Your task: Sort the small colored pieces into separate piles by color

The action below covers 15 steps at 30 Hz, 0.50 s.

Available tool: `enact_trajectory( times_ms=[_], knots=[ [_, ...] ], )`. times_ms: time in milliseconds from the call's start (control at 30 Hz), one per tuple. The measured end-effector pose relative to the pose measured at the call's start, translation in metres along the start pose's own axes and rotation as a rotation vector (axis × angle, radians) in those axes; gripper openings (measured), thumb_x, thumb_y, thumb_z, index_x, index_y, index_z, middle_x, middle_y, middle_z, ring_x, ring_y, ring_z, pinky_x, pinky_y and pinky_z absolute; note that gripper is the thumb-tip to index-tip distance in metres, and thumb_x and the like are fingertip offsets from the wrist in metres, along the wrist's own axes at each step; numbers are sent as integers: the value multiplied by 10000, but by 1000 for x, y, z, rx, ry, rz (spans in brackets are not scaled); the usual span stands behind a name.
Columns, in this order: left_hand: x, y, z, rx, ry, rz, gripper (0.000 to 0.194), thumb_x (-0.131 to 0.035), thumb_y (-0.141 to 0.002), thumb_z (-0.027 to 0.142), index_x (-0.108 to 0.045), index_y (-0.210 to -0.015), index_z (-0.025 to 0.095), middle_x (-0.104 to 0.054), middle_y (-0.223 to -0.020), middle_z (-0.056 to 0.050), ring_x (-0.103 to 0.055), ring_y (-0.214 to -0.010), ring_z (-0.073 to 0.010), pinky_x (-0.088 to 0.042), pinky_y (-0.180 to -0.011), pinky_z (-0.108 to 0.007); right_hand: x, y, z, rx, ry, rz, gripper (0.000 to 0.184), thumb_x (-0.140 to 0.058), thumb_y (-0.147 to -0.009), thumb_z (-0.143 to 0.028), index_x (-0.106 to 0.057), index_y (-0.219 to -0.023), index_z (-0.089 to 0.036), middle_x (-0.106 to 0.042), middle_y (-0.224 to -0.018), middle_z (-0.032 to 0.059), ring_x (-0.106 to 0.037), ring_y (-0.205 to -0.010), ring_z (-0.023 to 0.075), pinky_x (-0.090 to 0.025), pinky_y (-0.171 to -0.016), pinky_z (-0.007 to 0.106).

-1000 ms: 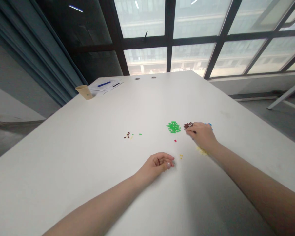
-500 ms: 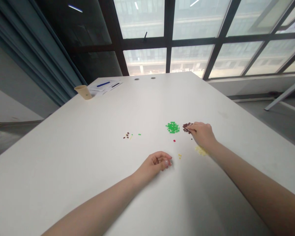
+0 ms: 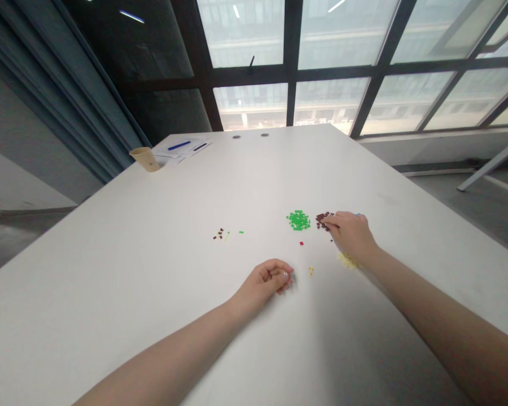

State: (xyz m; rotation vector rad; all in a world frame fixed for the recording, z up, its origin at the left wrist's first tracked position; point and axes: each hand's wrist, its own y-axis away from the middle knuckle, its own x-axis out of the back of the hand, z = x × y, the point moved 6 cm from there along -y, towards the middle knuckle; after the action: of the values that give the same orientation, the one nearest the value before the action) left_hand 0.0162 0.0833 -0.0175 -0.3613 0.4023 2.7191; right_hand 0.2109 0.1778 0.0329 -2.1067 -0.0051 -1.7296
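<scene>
My right hand (image 3: 352,231) is closed in a pinch, its fingertips down at a pile of small brown bricks (image 3: 322,219). Whatever is between those fingertips is hidden. My left hand (image 3: 273,276) lies on its side on the white table (image 3: 161,316), fingers loosely curled, thumb a little apart, and no piece shows in it. Just right of it are several tiny yellow pieces (image 3: 311,270). A pile of green bricks (image 3: 298,220) sits left of the brown one, with a single red piece (image 3: 301,243) below. Pale yellow pieces (image 3: 347,260) lie partly under my right wrist.
Farther left lies a small scatter of brown pieces (image 3: 220,232) with a green piece (image 3: 241,232) beside it. At the far left edge stand a paper cup (image 3: 144,159) and papers (image 3: 186,153) with a blue pen (image 3: 179,145).
My right hand's fingertips have shifted slightly onto the brown pile; a dark piece seen near them a second ago no longer shows. My left hand has drawn slightly leftward.
</scene>
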Motion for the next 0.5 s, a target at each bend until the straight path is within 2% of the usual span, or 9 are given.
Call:
enact_trajectory(
  times_ms=[67,167,233,333,367,433,500],
  knots=[
    [8,-1,8,-43,-78,90,264,-594,-727,381,-570,-834,141,-564,-666,-15,-472,-576,-86,-336,-557,-220,11,5,-11,21,-30,14,222,-430,-847,-236,-651,-844,-214,-634,-822,46,-527,-804,186,-253,-663,306],
    [33,-4,35,-188,-373,254,222,-497,-787,345,-573,-862,149,-589,-723,-34,-503,-644,-115,-372,-615,-243,22,24,-48,173,-115,-74,242,-431,-840,-245,-602,-687,-171,-586,-715,44,-502,-723,160,-282,-646,286],
    [60,-6,57,-286,-661,406,220,-455,-801,310,-582,-904,164,-606,-803,-44,-524,-724,-143,-393,-678,-268,25,46,-79,271,-159,-194,268,-436,-832,-231,-537,-592,-169,-535,-642,28,-468,-661,141,-286,-626,277],
    [106,-4,85,-392,-1072,671,257,-397,-796,209,-591,-958,161,-600,-944,-67,-526,-850,-174,-389,-810,-310,24,82,-117,397,-222,-353,232,-472,-803,-215,-499,-576,-173,-519,-626,8,-435,-622,129,-271,-605,276],
    [120,-3,89,-402,-1169,730,288,-369,-795,178,-598,-969,158,-590,-971,-75,-521,-894,-183,-380,-844,-319,23,92,-125,435,-239,-385,215,-480,-795,-213,-498,-584,-175,-524,-634,5,-433,-627,131,-268,-609,279],
    [140,-5,89,-329,-1309,766,323,-351,-795,165,-618,-977,167,-582,-982,-81,-511,-931,-199,-381,-856,-330,20,105,-135,482,-261,-423,187,-487,-789,-214,-500,-605,-179,-534,-658,4,-434,-648,137,-263,-619,287],
    [149,-7,83,-243,-1412,765,315,-369,-804,217,-637,-966,190,-580,-978,-80,-511,-928,-218,-398,-822,-343,17,109,-136,493,-270,-437,176,-483,-790,-217,-498,-618,-181,-538,-676,5,-430,-659,141,-259,-622,292]
  ],
)
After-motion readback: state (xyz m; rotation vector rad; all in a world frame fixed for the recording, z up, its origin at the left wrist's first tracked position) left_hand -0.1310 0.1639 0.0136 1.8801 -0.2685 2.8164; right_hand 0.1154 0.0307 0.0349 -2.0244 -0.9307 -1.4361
